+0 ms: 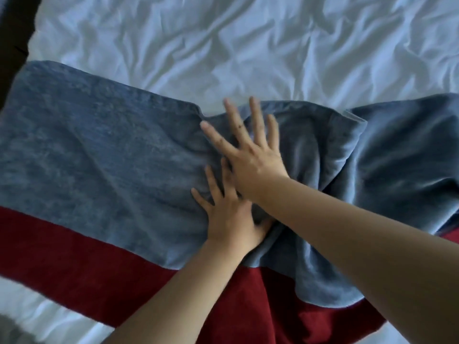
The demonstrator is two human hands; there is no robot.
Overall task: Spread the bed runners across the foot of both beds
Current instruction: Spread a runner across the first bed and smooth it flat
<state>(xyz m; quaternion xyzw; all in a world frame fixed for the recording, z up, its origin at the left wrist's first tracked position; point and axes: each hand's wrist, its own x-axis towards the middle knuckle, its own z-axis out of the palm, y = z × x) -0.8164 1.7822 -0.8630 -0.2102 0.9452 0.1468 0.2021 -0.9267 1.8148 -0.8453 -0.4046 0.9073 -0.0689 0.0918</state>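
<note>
I have both hands spread flat on the runner (pixel 99 145), which lies across the bed (pixel 223 45): left hand (pixel 228 217) nearer me, right hand (pixel 250 155) just beyond, fingers straight, pinching nothing. They press where its flat left stretch meets the bunched right part, likely to smooth those folds out.

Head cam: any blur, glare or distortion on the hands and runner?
Head view: right hand fingers smear with motion blur, left hand slightly; blue runner texture readable; dim cool light, soft shadows in white duvet creases, no glare; runner edges bow, wide-angle distortion.
</note>
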